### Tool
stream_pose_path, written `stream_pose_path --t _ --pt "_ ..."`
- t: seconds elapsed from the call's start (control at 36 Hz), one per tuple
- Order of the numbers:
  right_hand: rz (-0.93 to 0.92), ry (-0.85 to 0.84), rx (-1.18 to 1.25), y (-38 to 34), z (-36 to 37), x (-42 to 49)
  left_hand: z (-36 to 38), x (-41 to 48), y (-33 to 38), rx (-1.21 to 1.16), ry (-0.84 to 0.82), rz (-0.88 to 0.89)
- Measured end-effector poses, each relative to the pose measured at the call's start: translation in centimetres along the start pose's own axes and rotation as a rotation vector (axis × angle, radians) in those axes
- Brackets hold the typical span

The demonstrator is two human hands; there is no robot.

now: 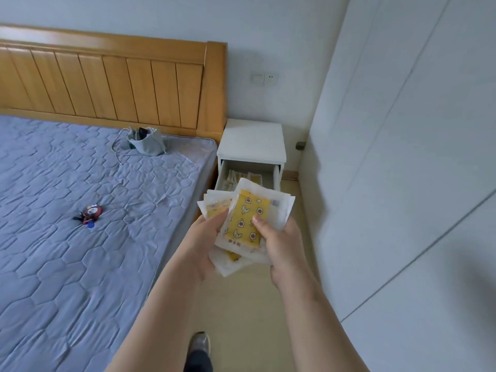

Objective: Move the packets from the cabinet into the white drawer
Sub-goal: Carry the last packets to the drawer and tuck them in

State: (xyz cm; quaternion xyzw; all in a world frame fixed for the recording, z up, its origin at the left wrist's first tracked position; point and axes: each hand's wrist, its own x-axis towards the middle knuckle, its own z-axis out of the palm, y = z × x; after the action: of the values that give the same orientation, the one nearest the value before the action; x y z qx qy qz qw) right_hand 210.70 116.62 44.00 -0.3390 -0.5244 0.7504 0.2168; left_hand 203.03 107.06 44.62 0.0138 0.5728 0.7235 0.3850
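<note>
A fanned stack of white packets with yellow patterned fronts (pixel 248 210) is held between both hands, in front of and above the floor. My left hand (pixel 204 242) grips the stack from the left, thumb on top. My right hand (pixel 281 242) grips it from the right, thumb pressed on the top yellow packet. Beyond them the white drawer (pixel 222 175) of a white nightstand (pixel 252 140) stands pulled open, with several similar packets (pixel 241 175) lying inside.
A bed with a blue quilted mattress (pixel 80 210) and wooden headboard (pixel 107 84) fills the left. A grey pouch (pixel 146 142) and a small dark toy (pixel 90 214) lie on it. White cabinet doors (pixel 402 157) line the right. My shoe (pixel 198 345) is on the beige floor.
</note>
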Motion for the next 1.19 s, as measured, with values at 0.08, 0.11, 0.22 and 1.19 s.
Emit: stream_pose_path --t 0.08,0.11,0.22,1.19 --pt "0.002 0.010 0.006 -0.8 2.3 5.3 -0.7 5.1 2.6 -0.054 -0.039 -0.006" --pt "-0.003 0.014 0.006 -1.2 3.1 7.2 -0.9 6.9 3.7 -0.061 -0.052 -0.010" --pt "-0.015 0.031 0.012 -3.7 7.1 14.4 -1.9 14.3 8.4 -0.084 -0.087 -0.026" --pt "0.454 0.069 -0.080 -3.8 6.7 64.6 5.9 60.3 14.5 -0.178 0.301 -0.164"
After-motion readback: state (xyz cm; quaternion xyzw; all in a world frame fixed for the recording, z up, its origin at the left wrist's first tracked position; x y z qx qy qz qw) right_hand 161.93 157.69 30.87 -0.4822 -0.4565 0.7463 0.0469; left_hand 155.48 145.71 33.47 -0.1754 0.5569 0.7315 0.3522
